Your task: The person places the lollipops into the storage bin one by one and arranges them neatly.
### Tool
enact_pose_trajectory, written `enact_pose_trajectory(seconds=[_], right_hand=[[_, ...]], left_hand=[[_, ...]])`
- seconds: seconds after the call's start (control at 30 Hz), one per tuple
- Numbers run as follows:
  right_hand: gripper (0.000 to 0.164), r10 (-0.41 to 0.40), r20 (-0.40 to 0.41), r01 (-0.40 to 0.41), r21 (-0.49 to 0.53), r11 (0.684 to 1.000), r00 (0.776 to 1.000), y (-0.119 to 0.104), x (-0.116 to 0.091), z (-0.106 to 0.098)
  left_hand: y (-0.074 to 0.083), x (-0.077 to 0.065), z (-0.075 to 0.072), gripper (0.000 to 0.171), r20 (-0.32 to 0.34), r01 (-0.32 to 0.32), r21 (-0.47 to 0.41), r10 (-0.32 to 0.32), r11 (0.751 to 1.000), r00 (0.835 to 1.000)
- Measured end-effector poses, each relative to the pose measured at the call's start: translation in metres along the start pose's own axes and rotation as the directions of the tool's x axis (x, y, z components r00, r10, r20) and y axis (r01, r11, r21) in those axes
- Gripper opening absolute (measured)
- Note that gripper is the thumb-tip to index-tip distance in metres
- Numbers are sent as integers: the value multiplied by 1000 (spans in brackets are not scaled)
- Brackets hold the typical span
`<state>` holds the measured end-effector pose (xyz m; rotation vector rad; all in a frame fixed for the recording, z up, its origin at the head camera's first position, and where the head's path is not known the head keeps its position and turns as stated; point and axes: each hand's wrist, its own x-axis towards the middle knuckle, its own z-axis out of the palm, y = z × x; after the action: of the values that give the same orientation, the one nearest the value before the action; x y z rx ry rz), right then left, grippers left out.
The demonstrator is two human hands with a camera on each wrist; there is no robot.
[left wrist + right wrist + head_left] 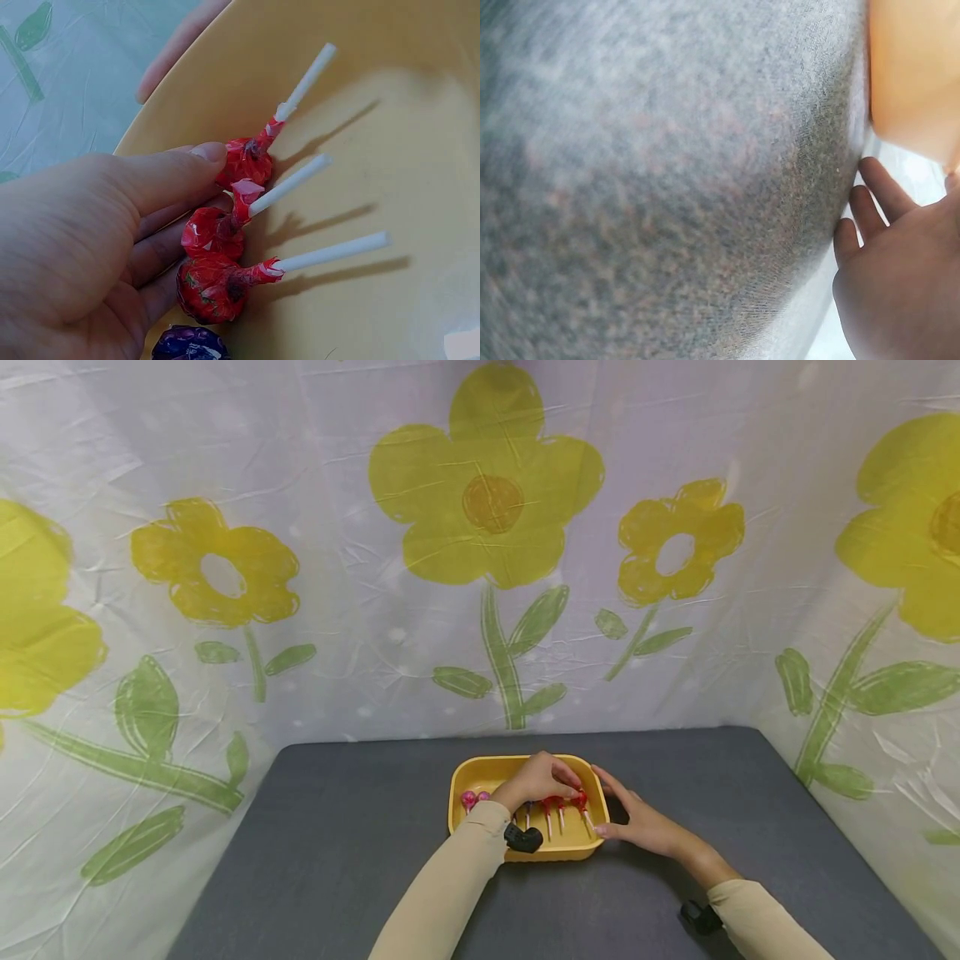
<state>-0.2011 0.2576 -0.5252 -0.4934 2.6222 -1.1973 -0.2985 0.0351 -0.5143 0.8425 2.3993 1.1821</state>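
A yellow tray [551, 853] holds several wrapped lollipops lying in a row. My left hand [542, 779] reaches in from above and pinches the rightmost red lollipop [250, 161] between thumb and fingers. Two more red lollipops, one [214, 232] in the middle and another [212, 289] below it, lie beside those fingers, sticks pointing the same way. A dark purple lollipop [191, 343] is partly cut off at the frame's bottom. With fingers extended and spread, my right hand [637, 822] rests against the tray's right side; its thumb is near the front right corner.
Pink lollipops [468, 799] lie at the tray's left end, partly behind the left forearm. The tray stands on a dark grey table [360, 827]. A flower-printed curtain [337, 610] hangs behind and on both sides. Each wrist carries a black device [522, 837].
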Motion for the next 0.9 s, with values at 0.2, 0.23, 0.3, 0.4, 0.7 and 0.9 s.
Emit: enact_pose_trajectory(seconds=[0.2,0.23,0.3,0.4,0.7,0.9], right_hand=[[96,-5,-1,5,0,1000,1000,0,0,0],[96,-4,0,4,-1,1000,1000,0,0,0],[96,1,2,-1,-1,1000,1000,0,0,0],[96,9,6,-9,-2,1000,1000,0,1,0],[97,18,11,-18,0,1000,1000,0,0,0],[96,-2,6,2,0,1000,1000,-1,-1,0]], left_hand=[[3,-1,0,16,1,2,-10,-2,1000,1000],[3,-1,0,16,1,4,-12,-4,1000,1000],[3,-1,0,15,2,9,-12,-9,1000,1000],[2,-1,-1,15,3,13,-11,-13,1000,1000],[4,-1,-2,16,26,14,-10,-14,1000,1000],[15,-4,-4,20,58,9,38,-12,999,998]])
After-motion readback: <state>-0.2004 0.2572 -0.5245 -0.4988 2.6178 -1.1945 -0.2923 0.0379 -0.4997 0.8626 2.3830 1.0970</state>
